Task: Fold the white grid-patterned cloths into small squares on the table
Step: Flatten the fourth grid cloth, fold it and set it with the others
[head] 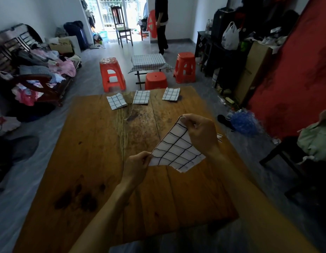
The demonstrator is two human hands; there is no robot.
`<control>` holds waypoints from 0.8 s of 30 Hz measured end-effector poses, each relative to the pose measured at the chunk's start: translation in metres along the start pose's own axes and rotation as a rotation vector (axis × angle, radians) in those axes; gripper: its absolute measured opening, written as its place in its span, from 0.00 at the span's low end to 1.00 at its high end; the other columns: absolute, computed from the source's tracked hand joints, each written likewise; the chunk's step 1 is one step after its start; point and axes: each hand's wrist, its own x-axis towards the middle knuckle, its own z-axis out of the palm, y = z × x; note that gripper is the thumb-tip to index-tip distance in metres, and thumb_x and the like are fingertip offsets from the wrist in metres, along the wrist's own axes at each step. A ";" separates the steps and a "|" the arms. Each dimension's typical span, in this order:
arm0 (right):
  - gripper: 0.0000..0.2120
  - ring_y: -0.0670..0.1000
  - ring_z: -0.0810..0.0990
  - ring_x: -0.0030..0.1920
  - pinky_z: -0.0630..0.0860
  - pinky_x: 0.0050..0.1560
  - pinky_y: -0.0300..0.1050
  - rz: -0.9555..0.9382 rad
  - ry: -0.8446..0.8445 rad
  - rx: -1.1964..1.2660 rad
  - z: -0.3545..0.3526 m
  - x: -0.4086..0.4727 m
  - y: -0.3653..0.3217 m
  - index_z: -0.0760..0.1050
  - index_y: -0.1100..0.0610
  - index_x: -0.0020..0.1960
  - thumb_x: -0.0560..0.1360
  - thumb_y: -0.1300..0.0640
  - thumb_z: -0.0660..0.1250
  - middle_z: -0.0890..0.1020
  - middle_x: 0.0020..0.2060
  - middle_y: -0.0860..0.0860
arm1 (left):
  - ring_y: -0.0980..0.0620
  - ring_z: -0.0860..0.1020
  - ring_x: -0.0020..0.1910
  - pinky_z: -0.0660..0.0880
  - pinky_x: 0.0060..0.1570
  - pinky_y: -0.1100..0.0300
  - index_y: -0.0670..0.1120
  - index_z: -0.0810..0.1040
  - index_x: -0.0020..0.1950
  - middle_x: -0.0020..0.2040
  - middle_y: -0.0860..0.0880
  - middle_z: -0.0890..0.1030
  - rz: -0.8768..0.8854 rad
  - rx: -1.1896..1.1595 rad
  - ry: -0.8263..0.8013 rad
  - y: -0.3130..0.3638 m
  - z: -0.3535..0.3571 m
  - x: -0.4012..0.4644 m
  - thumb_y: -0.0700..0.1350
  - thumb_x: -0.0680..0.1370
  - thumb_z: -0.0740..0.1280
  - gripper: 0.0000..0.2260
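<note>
A white cloth with a black grid point(176, 148) is held up above the wooden table point(96, 161), partly folded and tilted. My left hand point(137, 164) pinches its near left corner. My right hand point(200, 133) pinches its far upper corner and covers part of its right side. Three folded grid cloths lie in a row at the table's far edge: one at the left point(116, 101), one in the middle point(141, 97), one at the right point(171, 94).
Orange stools point(113, 73) and a small table under a grid cloth point(149, 62) stand beyond the wooden table. A person point(161, 24) stands at the back. A cluttered bench point(30, 70) is at the left; a dark chair with a green bundle point(313, 143) is at the right.
</note>
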 end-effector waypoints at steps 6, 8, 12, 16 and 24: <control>0.10 0.40 0.79 0.45 0.73 0.44 0.27 0.052 0.108 -0.031 -0.016 0.003 0.007 0.82 0.58 0.53 0.78 0.54 0.67 0.83 0.44 0.45 | 0.59 0.78 0.40 0.77 0.44 0.61 0.48 0.81 0.50 0.45 0.52 0.83 -0.045 0.278 -0.182 -0.005 0.000 -0.007 0.46 0.79 0.64 0.06; 0.11 0.45 0.81 0.46 0.75 0.46 0.34 0.067 0.101 -0.066 -0.022 0.005 0.013 0.82 0.58 0.54 0.78 0.53 0.66 0.84 0.46 0.49 | 0.60 0.77 0.40 0.74 0.42 0.65 0.48 0.81 0.51 0.46 0.52 0.83 -0.071 0.283 -0.151 0.000 0.002 -0.012 0.46 0.79 0.64 0.07; 0.08 0.49 0.83 0.45 0.75 0.44 0.32 0.055 0.018 -0.123 -0.020 -0.012 0.025 0.83 0.57 0.52 0.77 0.56 0.67 0.85 0.45 0.51 | 0.54 0.79 0.47 0.77 0.47 0.58 0.46 0.76 0.60 0.52 0.49 0.81 -0.010 0.101 0.002 0.026 0.005 0.002 0.49 0.77 0.66 0.13; 0.07 0.49 0.82 0.44 0.78 0.44 0.40 0.027 -0.110 -0.097 -0.004 -0.027 0.018 0.83 0.58 0.51 0.77 0.57 0.67 0.85 0.45 0.52 | 0.52 0.74 0.60 0.73 0.57 0.55 0.46 0.71 0.67 0.63 0.47 0.76 0.165 0.010 -0.029 0.062 0.006 0.022 0.52 0.78 0.65 0.20; 0.07 0.37 0.78 0.45 0.73 0.45 0.25 0.062 -0.101 0.011 -0.003 -0.019 0.006 0.84 0.59 0.50 0.75 0.59 0.70 0.83 0.43 0.45 | 0.59 0.76 0.33 0.71 0.32 0.60 0.47 0.81 0.42 0.35 0.56 0.79 0.049 -0.094 -0.099 0.053 0.016 0.017 0.50 0.80 0.62 0.12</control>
